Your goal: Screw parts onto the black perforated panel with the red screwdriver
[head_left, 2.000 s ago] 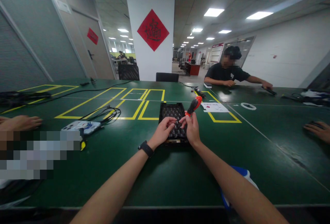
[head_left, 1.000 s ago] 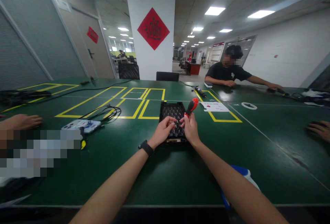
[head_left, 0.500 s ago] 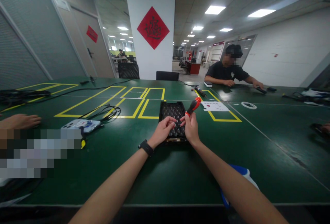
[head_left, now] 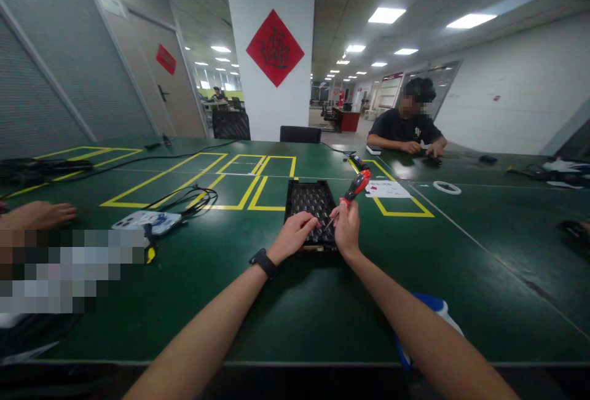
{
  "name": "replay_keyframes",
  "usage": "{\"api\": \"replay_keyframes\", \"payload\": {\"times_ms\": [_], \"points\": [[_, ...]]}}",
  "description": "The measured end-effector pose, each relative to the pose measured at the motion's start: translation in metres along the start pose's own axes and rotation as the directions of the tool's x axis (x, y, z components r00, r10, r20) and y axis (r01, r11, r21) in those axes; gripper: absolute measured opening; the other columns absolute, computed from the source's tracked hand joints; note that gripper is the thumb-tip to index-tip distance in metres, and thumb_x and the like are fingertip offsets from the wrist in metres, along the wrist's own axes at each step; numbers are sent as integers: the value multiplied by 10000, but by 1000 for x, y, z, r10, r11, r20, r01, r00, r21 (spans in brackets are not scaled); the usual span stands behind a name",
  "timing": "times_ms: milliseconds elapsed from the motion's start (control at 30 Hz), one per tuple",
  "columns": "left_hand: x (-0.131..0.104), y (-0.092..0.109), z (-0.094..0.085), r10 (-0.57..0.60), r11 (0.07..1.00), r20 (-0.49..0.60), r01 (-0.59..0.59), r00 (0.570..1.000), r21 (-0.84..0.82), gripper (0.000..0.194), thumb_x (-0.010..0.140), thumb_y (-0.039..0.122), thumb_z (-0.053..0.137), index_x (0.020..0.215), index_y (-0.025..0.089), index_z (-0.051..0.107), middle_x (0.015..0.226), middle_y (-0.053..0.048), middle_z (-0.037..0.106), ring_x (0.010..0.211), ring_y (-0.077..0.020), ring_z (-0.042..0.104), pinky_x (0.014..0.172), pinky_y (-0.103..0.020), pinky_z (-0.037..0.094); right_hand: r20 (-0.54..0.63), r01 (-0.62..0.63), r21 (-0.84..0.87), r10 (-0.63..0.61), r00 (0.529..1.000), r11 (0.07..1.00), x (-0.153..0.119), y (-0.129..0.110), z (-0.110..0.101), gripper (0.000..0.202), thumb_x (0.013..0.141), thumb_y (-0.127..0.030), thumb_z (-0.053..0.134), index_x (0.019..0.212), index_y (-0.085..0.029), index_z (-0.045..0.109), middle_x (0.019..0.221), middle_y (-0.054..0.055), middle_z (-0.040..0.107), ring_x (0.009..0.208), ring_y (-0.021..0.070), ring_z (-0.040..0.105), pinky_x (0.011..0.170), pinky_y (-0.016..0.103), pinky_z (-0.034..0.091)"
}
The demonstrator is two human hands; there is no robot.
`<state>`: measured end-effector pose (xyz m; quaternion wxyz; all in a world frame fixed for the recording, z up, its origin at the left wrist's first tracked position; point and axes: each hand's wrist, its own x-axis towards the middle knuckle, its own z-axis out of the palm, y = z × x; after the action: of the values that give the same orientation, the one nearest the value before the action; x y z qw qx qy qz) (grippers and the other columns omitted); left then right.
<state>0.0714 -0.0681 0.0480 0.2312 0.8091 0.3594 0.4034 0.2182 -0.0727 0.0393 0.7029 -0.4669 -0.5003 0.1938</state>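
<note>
Tilted red-black screwdriver (head_left: 357,186) at black tray (head_left: 308,195)

Black case (head_left: 310,199) partly behind left hand (head_left: 297,233)

Screwdriver (head_left: 356,186): leaning farther right than before, its shaft now showing, angled down over the black case (head_left: 308,193).
Right grip (head_left: 347,229): I have it slightly farther right, wider from the left grip (head_left: 295,234).
Far-right co-worker's hand (head_left: 436,145): drawn in from its rightward reach.
</note>
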Motion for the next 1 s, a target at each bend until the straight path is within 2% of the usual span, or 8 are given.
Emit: {"api": "replay_keyframes", "payload": {"times_ms": [100, 200, 300, 367, 667, 900, 1000], "points": [[0, -2, 2, -15, 1000, -15, 15, 1000, 8, 260, 843, 317, 415, 824, 161, 622, 783, -19, 596, 741, -128, 528, 682, -236, 413, -4, 6, 20, -6, 1000, 1000, 0, -2, 0, 237, 877, -404, 343, 911, -186, 428, 631, -43, 528, 467, 66, 427, 483, 194, 359], [0, -4, 4, -12, 1000, -8, 12, 1000, 9, 180, 786, 176, 463, 887, 166, 612, 829, -20, 606, 759, -125, 541, 703, -240, 429, -2, 1, 55, -1, 1000, 998, 0, -5, 0, 250, 879, -407, 336, 956, -186, 424, 645, -41, 538, 450, 63, 423, 466, 193, 362], [-1, -8, 6, 18, 999, 10, -19, 1000, 37, 308, 697, 43, 467, 936, 177, 607, 880, -23, 606, 800, -123, 548, 745, -243, 437, -8, 1, 93, 0, 1000, 996, 0, -6, 0, 254, 883, -406, 327, 971, -188, 423, 651, -41, 537, 445, 59, 420, 465, 190, 365], [-1, -10, 7, 25, 997, 22, -26, 999, 67, 366, 666, 19, 476, 962, 189, 606, 901, -23, 605, 817, -126, 550, 760, -247, 437, -12, 4, 114, -3, 1000, 994, -1, -6, 0, 249, 885, -403, 325, 967, -189, 423, 656, -39, 537, 447, 57, 421, 468, 188, 367], [-1, -14, 9, -52, 988, 54, 43, 997, 148, 197, 712, 221, 591, 901, 192, 638, 831, -23, 631, 760, -144, 561, 684, -243, 431, -2, 10, 148, -10, 1000, 989, -1, -5, 1, 258, 889, -398, 304, 986, -189, 421, 680, -27, 548, 457, 62, 434, 481, 200, 379], [1, -17, 11, -100, 994, 44, 98, 994, 42, 209, 727, 321, 599, 868, 174, 647, 781, -24, 661, 706, -135, 580, 656, -236, 427, -48, 26, 155, -19, 999, 988, -4, -8, 0, 266, 891, -398, 290, 1004, -192, 415, 693, -22, 542, 470, 64, 434, 498, 201, 381], [1, -18, 11, -99, 995, 37, 98, 994, 28, 230, 723, 349, 604, 864, 174, 652, 766, -22, 665, 687, -133, 578, 648, -237, 423, -33, 24, 179, -18, 999, 983, -3, -7, 0, 255, 891, -393, 293, 998, -195, 415, 687, -28, 533, 463, 61, 426, 499, 202, 379]]}}
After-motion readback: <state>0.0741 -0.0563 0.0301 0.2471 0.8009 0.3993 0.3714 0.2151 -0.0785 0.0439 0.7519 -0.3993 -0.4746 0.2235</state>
